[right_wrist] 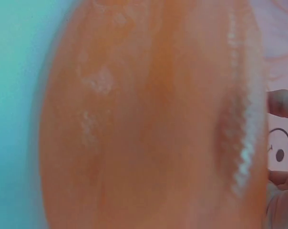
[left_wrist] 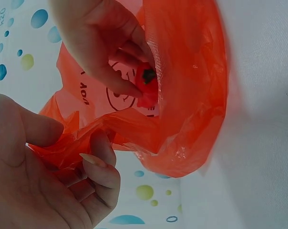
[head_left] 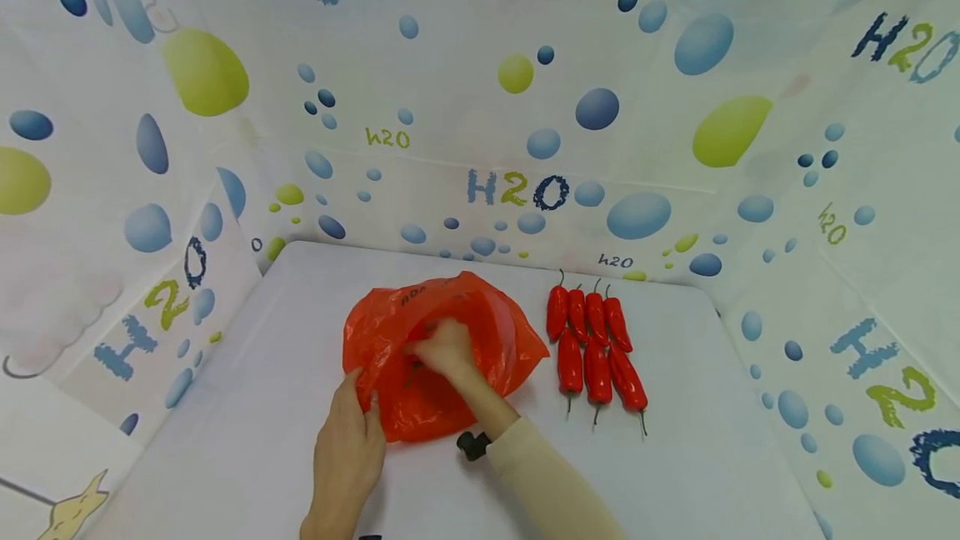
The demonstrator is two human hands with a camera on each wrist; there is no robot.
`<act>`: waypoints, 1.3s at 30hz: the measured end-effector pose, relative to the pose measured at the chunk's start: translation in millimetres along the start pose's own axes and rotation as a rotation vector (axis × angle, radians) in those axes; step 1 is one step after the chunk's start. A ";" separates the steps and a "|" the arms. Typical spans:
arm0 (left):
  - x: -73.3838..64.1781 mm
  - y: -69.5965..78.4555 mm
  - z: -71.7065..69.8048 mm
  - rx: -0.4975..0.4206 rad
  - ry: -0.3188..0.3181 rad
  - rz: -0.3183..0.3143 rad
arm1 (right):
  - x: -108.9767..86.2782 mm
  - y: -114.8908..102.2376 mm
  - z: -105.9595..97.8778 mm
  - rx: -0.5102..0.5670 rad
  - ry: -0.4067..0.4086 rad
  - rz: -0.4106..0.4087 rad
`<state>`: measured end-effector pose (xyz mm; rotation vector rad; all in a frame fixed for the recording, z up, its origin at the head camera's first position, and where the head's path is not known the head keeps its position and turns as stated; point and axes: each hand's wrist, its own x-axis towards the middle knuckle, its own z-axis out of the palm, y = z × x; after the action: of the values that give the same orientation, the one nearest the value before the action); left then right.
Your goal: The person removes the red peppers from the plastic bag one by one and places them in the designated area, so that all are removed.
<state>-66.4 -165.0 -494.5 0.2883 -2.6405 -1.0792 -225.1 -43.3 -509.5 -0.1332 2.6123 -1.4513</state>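
A thin orange-red plastic bag [head_left: 372, 327] stands with its mouth spread on the white table. My left hand [head_left: 348, 444] pinches the bag's near left rim, the plastic running between thumb and fingers in the left wrist view. Through the mouth reaches my right hand [head_left: 446, 352]. In the left wrist view its fingers grip a red chili pepper [left_wrist: 146, 95] with a dark green stem, partly hidden by the bag wall. Bag plastic fills most of the right wrist view, with parts of the right hand's fingers [right_wrist: 282, 105] at the right edge beside a printed smiley.
Several red chili peppers [head_left: 596, 344] lie in two rows right of the bag, stems pointing outward. The white table [head_left: 247, 407] is walled at the back and sides by a spotted curtain [head_left: 465, 107]. A dark band [head_left: 472, 445] sits at the right wrist.
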 end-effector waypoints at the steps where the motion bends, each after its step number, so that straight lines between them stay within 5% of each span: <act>1: 0.0 0.0 0.3 0.004 -0.001 -0.002 | -1.4 0.5 -1.6 0.003 0.003 -0.004; 39: 4.3 -4.4 0.8 0.017 -0.026 -0.034 | -49.5 -7.5 -46.8 0.216 0.059 0.041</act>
<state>-70.3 -168.7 -497.4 0.3255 -2.6779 -1.0782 -184.5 -0.7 -474.4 -0.0125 2.4650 -1.7349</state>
